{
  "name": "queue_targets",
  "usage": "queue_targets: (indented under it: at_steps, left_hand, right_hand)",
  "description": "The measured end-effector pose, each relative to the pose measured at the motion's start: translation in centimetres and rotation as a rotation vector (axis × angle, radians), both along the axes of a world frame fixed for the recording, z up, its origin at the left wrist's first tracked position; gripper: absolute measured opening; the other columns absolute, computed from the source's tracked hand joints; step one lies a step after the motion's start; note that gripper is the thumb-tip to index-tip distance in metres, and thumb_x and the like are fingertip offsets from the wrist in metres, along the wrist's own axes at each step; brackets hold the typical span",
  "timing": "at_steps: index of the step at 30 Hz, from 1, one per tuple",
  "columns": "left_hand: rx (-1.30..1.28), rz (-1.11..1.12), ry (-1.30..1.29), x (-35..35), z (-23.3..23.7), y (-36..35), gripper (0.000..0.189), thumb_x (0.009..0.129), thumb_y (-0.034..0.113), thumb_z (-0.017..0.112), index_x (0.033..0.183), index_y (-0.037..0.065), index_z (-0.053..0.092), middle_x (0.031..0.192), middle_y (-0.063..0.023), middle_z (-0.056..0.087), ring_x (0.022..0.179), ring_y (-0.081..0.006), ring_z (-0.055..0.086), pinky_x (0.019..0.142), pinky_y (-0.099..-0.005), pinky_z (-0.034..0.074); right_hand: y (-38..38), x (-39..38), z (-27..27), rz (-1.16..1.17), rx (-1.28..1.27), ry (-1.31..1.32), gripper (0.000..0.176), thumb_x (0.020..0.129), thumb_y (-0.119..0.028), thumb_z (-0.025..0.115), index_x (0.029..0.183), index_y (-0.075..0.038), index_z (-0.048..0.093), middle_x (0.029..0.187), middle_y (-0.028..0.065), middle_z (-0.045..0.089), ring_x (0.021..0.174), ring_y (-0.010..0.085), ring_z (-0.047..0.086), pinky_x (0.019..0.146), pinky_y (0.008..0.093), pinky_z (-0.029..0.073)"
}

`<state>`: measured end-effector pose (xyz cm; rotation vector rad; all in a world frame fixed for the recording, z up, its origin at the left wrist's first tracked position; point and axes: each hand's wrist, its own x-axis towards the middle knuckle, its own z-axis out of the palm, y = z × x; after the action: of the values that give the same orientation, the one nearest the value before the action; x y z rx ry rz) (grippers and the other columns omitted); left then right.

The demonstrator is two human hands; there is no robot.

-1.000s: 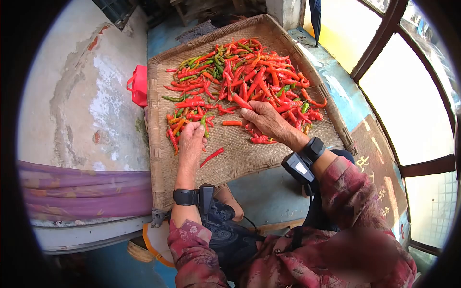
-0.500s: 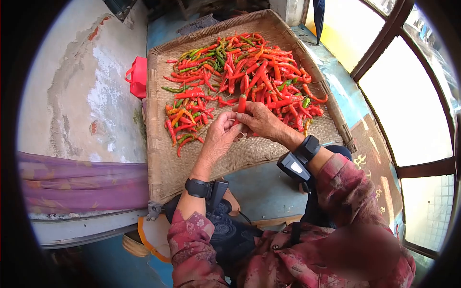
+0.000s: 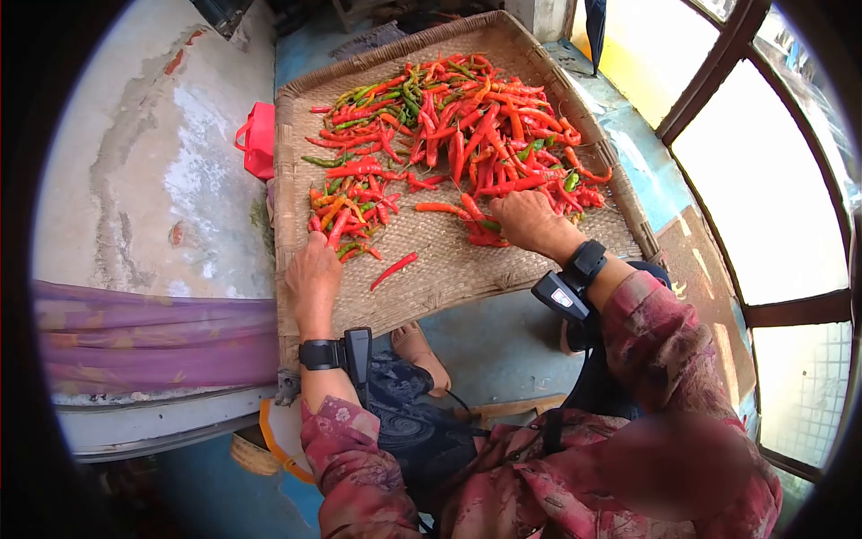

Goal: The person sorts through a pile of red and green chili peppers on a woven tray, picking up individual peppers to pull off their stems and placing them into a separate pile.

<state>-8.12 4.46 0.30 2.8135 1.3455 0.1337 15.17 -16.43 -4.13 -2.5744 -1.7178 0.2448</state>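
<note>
Stems suit a light pinch while right hand [image 3: 532, 221] curls its fingers around red chilies [image 3: 483, 239] at the tray's [image 3: 449, 280] near middle and left hand [image 3: 314, 269], grip unclear, rests by the tray's left edge.

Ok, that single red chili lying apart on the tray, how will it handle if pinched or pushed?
Probably light and fairly stiff: the chili is thin and holds a slight curve. Its skin looks smooth, so it may slip in a pinch. Pushed, it would likely catch on the rough weave of the tray rather than roll.
</note>
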Motion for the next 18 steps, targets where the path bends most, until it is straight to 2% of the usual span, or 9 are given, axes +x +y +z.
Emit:
queue_targets:
  at_steps: [3, 6, 8, 9, 11, 12, 13, 15, 18]
  left_hand:
    - [0.195, -0.09, -0.119, 0.6, 0.1, -0.6, 0.023, 0.084, 0.017, 0.053, 0.102, 0.002, 0.053, 0.079, -0.0188, 0.063, 0.078, -0.038, 0.06, 0.071, -0.0468, 0.045]
    - [-0.025, -0.164, -0.323, 2.0, -0.6, -0.8, 0.025, 0.083, 0.016, 0.057, 0.102, 0.001, 0.055, 0.085, -0.0181, 0.063, 0.08, -0.0321, 0.062, 0.072, -0.0407, 0.048]
    - [-0.541, -0.344, -0.429, 3.4, -1.6, -2.0, 0.026, 0.083, 0.016, 0.059, 0.103, -0.001, 0.056, 0.092, -0.0169, 0.064, 0.081, -0.0243, 0.064, 0.072, -0.0337, 0.049]
    - [-0.541, -0.353, -0.438, 4.1, -1.9, -2.8, 0.026, 0.083, 0.016, 0.059, 0.103, -0.001, 0.056, 0.092, -0.0169, 0.064, 0.081, -0.0243, 0.064, 0.072, -0.0337, 0.049]
    - [-0.816, -0.404, -0.39, 5.6, -2.4, -5.1, 0.03, 0.084, 0.018, 0.059, 0.105, -0.002, 0.054, 0.093, -0.0152, 0.064, 0.08, -0.0198, 0.063, 0.071, -0.0304, 0.05]
    - [-0.82, -0.419, -0.402, 6.2, -3.0, -6.0, 0.03, 0.084, 0.018, 0.059, 0.105, -0.002, 0.054, 0.093, -0.0152, 0.064, 0.08, -0.0198, 0.063, 0.071, -0.0304, 0.05]
    - [-0.922, -0.46, -0.522, 6.9, -3.8, -6.9, 0.031, 0.085, 0.02, 0.059, 0.105, -0.003, 0.053, 0.091, -0.0141, 0.065, 0.079, -0.0189, 0.063, 0.07, -0.0307, 0.05]
    - [-1.033, -0.514, -0.642, 8.1, -3.7, -8.2, 0.032, 0.086, 0.022, 0.059, 0.105, -0.003, 0.053, 0.089, -0.0129, 0.066, 0.077, -0.018, 0.063, 0.068, -0.0309, 0.05]
    - [-1.192, -0.411, -0.59, 8.9, -2.4, -8.9, 0.035, 0.088, 0.026, 0.057, 0.105, -0.003, 0.053, 0.085, -0.0105, 0.066, 0.07, -0.0135, 0.061, 0.062, -0.0263, 0.049]
  right_hand:
    - [-0.1, -0.3, -0.4, 0.034, 0.081, -0.037, 0.016, 0.073, -0.01, 0.058, 0.087, -0.004, 0.056, 0.071, 0.0164, 0.061, 0.072, 0.0329, 0.063, 0.06, 0.0437, 0.049]
    - [0.0, 0.0, -0.8, 0.061, 0.084, -0.038, 0.017, 0.073, -0.01, 0.059, 0.088, -0.004, 0.056, 0.071, 0.0156, 0.06, 0.071, 0.0332, 0.063, 0.059, 0.0437, 0.048]
    - [0.3, 0.0, 0.1, 0.04, 0.067, 0.004, 0.014, 0.071, -0.008, 0.058, 0.084, -0.003, 0.057, 0.072, 0.0165, 0.061, 0.071, 0.0336, 0.062, 0.06, 0.0429, 0.049]
    - [0.5, 0.0, 0.8, 0.034, 0.066, -0.007, 0.014, 0.071, -0.008, 0.058, 0.084, -0.003, 0.057, 0.072, 0.0165, 0.061, 0.071, 0.0336, 0.062, 0.06, 0.0429, 0.049]
    - [0.8, -0.1, 2.1, -0.108, 0.269, 0.27, 0.018, 0.07, -0.01, 0.058, 0.086, -0.001, 0.059, 0.074, 0.0199, 0.061, 0.075, 0.0334, 0.063, 0.06, 0.0437, 0.05]
    - [1.0, -0.1, 1.9, -0.07, 0.475, 0.438, 0.02, 0.068, -0.01, 0.058, 0.086, -0.001, 0.059, 0.073, 0.0224, 0.061, 0.074, 0.0349, 0.063, 0.061, 0.0436, 0.049]
    - [1.2, 0.0, 2.3, -0.04, 0.528, 0.569, 0.021, 0.068, -0.011, 0.062, 0.085, 0.0, 0.059, 0.073, 0.0177, 0.062, 0.069, 0.0291, 0.064, 0.06, 0.0399, 0.049]
    - [1.6, -0.7, 3.0, -0.072, 0.571, 0.949, 0.017, 0.078, -0.012, 0.064, 0.086, 0.0, 0.056, 0.069, 0.006, 0.061, 0.065, 0.0111, 0.058, 0.056, 0.0282, 0.047]
    - [2.0, -1.2, 3.2, -0.049, 0.531, 1.158, 0.016, 0.082, -0.013, 0.063, 0.088, 0.0, 0.057, 0.072, 0.004, 0.06, 0.066, 0.0086, 0.056, 0.059, 0.0259, 0.047]
